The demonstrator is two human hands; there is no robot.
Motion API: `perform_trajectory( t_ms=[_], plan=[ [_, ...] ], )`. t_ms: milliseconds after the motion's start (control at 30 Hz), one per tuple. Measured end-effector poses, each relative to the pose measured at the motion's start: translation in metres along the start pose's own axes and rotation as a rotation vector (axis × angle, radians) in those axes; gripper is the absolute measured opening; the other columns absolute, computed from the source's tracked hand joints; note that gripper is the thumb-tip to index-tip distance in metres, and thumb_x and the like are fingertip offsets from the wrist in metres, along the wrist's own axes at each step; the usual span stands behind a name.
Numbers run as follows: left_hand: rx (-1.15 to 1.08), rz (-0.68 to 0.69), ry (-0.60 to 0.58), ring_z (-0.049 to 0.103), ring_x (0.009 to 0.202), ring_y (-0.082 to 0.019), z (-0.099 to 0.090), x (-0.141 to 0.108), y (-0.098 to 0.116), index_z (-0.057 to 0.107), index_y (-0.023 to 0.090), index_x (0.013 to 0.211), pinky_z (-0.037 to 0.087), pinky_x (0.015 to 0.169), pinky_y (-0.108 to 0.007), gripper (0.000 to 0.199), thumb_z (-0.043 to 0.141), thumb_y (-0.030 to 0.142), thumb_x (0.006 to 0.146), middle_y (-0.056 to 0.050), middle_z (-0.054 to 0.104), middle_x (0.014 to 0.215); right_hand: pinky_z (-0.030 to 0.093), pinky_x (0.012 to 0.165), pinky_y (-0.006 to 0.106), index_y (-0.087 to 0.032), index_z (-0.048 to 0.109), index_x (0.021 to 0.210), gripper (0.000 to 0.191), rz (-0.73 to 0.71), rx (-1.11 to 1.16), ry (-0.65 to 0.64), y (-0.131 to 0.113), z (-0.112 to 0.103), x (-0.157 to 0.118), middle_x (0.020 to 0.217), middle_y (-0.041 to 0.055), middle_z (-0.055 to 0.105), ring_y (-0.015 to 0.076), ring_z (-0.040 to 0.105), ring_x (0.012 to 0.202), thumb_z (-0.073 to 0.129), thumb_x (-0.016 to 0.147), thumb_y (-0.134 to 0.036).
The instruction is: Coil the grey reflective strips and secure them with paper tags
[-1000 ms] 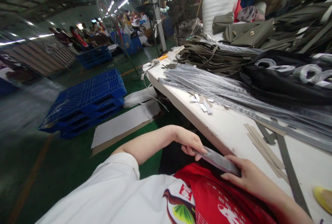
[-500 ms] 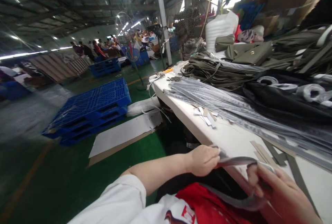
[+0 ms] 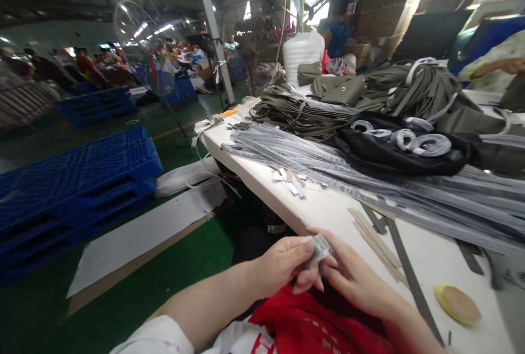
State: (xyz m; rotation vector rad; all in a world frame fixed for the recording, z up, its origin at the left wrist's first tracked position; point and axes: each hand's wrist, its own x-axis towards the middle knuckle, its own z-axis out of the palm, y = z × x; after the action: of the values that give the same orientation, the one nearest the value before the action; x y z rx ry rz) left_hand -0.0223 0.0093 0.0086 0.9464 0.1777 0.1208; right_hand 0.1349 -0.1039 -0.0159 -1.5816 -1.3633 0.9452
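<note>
The bunched grey strip (image 3: 320, 247) sits at the near edge of the counter (image 3: 338, 213), mostly hidden by fingers. If it is as slick and springy as it looks, a loosened pinch could let it pop open and drop off the counter's near side; squeezing too hard might crease it. A sideways sweep over the counter could also scatter the paper scraps (image 3: 290, 181) lying there.

The left hand (image 3: 285, 266) comes in from left of the counter, thumb pressed along the strip, fingers curled beneath. The right hand (image 3: 350, 274) meets it at the counter's edge, its fingers bent around the strip's far side. Both grasp it, fingertips nearly interlaced.
</note>
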Motion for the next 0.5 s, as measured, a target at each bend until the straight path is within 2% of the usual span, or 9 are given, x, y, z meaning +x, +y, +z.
perform_trajectory(
  t_ms=[33,100,167,200,233,300,400,433,500],
  plan=[
    [-0.024,0.064,0.065,0.043,0.043,-0.008,0.002,0.003,0.004,0.067,0.009,0.105,0.038,0.049,-0.022,0.049,0.051,0.054,0.091,0.003,0.047,0.053,0.047,0.094,0.040,-0.020,0.064,0.113,0.037,0.043,0.046,-0.047,-0.005,0.015,0.001,0.110,0.0092,0.067,0.0254,0.061,0.100,0.047,0.093,-0.046],
    [0.020,0.267,0.261,0.046,0.049,-0.009,0.001,0.012,0.012,0.063,0.011,0.114,0.042,0.055,-0.024,0.050,0.048,0.053,0.093,0.002,0.050,0.062,0.051,0.081,0.035,-0.017,0.069,0.091,0.046,0.106,0.168,-0.142,-0.012,0.045,0.001,0.085,0.0070,0.069,0.0219,0.062,0.081,0.039,0.096,-0.052],
    [0.229,0.494,0.469,0.049,0.058,-0.011,-0.007,0.021,0.016,0.058,0.012,0.119,0.048,0.077,-0.030,0.049,0.041,0.052,0.096,0.002,0.050,0.067,0.051,0.073,0.031,-0.016,0.070,0.086,0.054,0.060,0.314,-0.277,-0.018,0.065,-0.005,0.076,0.0060,0.066,0.0192,0.061,0.073,0.038,0.095,-0.058],
    [0.390,0.578,0.529,0.051,0.063,-0.012,-0.013,0.024,0.015,0.058,0.013,0.119,0.046,0.088,-0.034,0.049,0.037,0.051,0.098,0.001,0.051,0.069,0.051,0.071,0.029,-0.016,0.071,0.087,0.055,0.012,0.372,-0.331,-0.020,0.069,-0.009,0.074,0.0057,0.065,0.0179,0.060,0.070,0.039,0.094,-0.060],
    [0.578,0.633,0.535,0.054,0.069,-0.015,-0.019,0.026,0.012,0.058,0.012,0.118,0.042,0.097,-0.038,0.051,0.033,0.052,0.098,0.000,0.052,0.071,0.049,0.067,0.027,-0.015,0.072,0.088,0.056,-0.023,0.411,-0.352,-0.022,0.068,-0.014,0.072,0.0051,0.064,0.0162,0.058,0.067,0.040,0.094,-0.060],
    [0.955,0.660,0.418,0.057,0.083,-0.022,-0.031,0.026,0.002,0.058,0.010,0.118,0.037,0.103,-0.043,0.059,0.029,0.057,0.096,-0.007,0.057,0.079,0.045,0.057,0.024,-0.015,0.072,0.088,0.056,-0.011,0.426,-0.287,-0.025,0.054,-0.022,0.062,0.0025,0.058,0.0127,0.051,0.056,0.041,0.093,-0.061],
    [1.321,0.591,0.207,0.058,0.092,-0.029,-0.037,0.021,-0.016,0.059,0.010,0.117,0.041,0.095,-0.044,0.060,0.033,0.057,0.093,-0.014,0.062,0.090,0.034,0.045,0.023,-0.015,0.069,0.076,0.062,0.087,0.372,-0.117,-0.025,0.015,-0.016,0.043,-0.0027,0.044,0.0095,0.037,0.040,0.037,0.092,-0.065],
    [1.382,0.542,0.197,0.059,0.087,-0.028,-0.037,0.019,-0.020,0.062,0.012,0.111,0.043,0.088,-0.041,0.054,0.033,0.054,0.094,-0.014,0.062,0.087,0.034,0.045,0.024,-0.016,0.067,0.070,0.063,0.104,0.320,-0.068,-0.025,0.001,-0.010,0.041,-0.0023,0.043,0.0103,0.037,0.039,0.035,0.092,-0.066],
    [1.446,0.405,0.243,0.057,0.070,-0.022,-0.035,0.018,-0.022,0.064,0.016,0.089,0.043,0.073,-0.033,0.046,0.030,0.044,0.097,-0.009,0.059,0.075,0.043,0.055,0.029,-0.018,0.066,0.068,0.058,0.094,0.117,0.114,-0.026,-0.023,0.000,0.051,0.0023,0.056,0.0161,0.051,0.051,0.039,0.090,-0.065]
  ],
)
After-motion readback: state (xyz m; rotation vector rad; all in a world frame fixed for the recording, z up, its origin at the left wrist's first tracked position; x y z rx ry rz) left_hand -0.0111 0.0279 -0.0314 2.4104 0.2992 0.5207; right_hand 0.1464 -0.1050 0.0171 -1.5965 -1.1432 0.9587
